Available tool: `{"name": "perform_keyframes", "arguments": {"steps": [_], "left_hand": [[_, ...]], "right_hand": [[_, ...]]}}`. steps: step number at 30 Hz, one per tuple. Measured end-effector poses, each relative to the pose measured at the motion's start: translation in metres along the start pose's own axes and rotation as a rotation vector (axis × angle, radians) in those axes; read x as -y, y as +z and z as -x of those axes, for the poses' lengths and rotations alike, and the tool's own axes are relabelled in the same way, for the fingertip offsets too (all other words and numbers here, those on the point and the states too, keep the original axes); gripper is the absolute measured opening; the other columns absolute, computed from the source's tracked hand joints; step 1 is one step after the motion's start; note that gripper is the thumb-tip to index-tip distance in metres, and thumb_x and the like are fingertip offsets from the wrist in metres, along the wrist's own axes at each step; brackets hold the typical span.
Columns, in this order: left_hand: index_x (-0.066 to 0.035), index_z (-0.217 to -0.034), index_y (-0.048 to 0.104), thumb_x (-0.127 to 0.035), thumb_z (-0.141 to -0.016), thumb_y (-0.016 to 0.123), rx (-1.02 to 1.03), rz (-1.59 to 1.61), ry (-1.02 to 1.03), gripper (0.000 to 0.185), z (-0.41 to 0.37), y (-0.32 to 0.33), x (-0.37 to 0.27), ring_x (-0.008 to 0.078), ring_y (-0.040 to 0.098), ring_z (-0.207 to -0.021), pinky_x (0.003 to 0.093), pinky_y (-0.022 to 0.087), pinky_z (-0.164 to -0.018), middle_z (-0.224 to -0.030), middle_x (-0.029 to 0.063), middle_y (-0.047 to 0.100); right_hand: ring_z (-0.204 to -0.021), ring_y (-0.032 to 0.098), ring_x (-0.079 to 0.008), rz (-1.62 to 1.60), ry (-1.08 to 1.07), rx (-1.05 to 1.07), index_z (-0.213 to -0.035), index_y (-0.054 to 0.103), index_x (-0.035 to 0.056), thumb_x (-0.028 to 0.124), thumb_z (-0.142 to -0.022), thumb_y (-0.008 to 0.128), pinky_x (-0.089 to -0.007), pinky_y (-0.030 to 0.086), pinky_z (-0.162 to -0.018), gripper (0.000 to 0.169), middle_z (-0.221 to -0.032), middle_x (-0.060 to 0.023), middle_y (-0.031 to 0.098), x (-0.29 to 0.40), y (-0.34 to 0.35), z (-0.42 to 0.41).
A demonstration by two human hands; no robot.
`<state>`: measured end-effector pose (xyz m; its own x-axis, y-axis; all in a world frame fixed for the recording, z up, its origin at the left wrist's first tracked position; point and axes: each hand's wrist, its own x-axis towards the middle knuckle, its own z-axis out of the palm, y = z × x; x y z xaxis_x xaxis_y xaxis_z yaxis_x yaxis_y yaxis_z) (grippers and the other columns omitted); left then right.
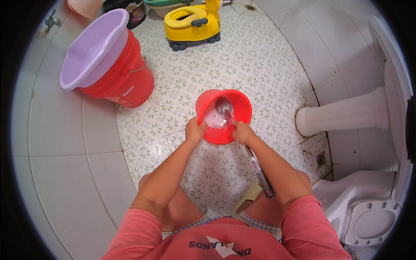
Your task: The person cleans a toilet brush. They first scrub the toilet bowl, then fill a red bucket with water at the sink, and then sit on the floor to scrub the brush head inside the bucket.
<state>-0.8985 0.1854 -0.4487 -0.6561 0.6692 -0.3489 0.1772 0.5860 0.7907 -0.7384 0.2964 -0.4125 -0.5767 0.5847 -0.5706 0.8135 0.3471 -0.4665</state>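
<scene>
A red plastic bucket [241, 109] stands tilted on the patterned floor, with cloudy, sudsy liquid [215, 118] inside. My left hand [196, 130] grips its near left rim, the thumb over the edge. A long-handled toilet brush [267, 188] is in my right hand [242, 130], close to the bucket's near right rim. The brush's round, greyish head [223, 104] is inside the bucket, near the far wall. Its handle runs back under my right forearm, its end beside my right thigh.
At the upper left, a lilac basin [87, 55] rests in a large red bucket [136, 84]. A yellow child's potty [195, 29] stands at the back. On the right are a white sink pedestal [344, 112], a floor drain [320, 158] and a white toilet [357, 188].
</scene>
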Motion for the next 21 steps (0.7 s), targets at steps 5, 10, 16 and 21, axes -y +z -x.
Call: {"name": "perform_keyframes", "arguments": {"steps": [5,10,16,21], "left_hand": [[-0.002,-0.094,0.061,-0.010,-0.075,0.055,-0.030,-0.020,0.007,0.022,0.005,0.005,0.005,0.0206,0.061,-0.068,0.0327,0.047,-0.065,-0.076,0.0122,0.064],[-0.004,-0.092,0.062,-0.014,-0.074,0.057,-0.048,0.043,-0.028,0.020,0.001,0.003,0.004,0.0272,0.061,-0.075,0.0367,0.046,-0.070,-0.081,0.0143,0.064],[-0.005,-0.089,0.062,-0.015,-0.074,0.059,-0.034,0.038,-0.019,0.018,0.000,0.003,0.000,0.0291,0.062,-0.079,0.0379,0.046,-0.072,-0.083,0.0147,0.064],[-0.005,-0.089,0.062,-0.014,-0.074,0.058,-0.037,0.024,-0.024,0.019,0.003,0.003,-0.002,0.0298,0.061,-0.080,0.0382,0.046,-0.073,-0.082,0.0146,0.064]], "right_hand": [[-0.055,0.058,-0.0230,-0.535,0.107,0.294,-0.133,0.036,0.0078,0.003,-0.074,0.047,-0.0354,0.047,-0.050,0.060,-0.069,-0.0151,0.057,0.026,0.006,0.030],[-0.063,0.060,-0.0227,-0.093,-0.082,0.285,-0.133,0.033,0.0053,0.004,-0.076,0.047,-0.0350,0.048,-0.054,0.059,-0.074,-0.0155,0.059,0.031,-0.019,0.065],[-0.094,0.059,-0.0312,0.380,-0.047,0.153,-0.132,0.032,0.0020,0.008,-0.076,0.045,-0.0398,0.049,-0.076,0.058,-0.098,-0.0233,0.059,0.030,-0.019,0.065],[-0.091,0.060,-0.0311,-0.193,0.053,0.409,-0.135,0.028,0.0037,0.009,-0.075,0.047,-0.0404,0.048,-0.075,0.063,-0.096,-0.0221,0.060,0.057,-0.033,0.077]]}}
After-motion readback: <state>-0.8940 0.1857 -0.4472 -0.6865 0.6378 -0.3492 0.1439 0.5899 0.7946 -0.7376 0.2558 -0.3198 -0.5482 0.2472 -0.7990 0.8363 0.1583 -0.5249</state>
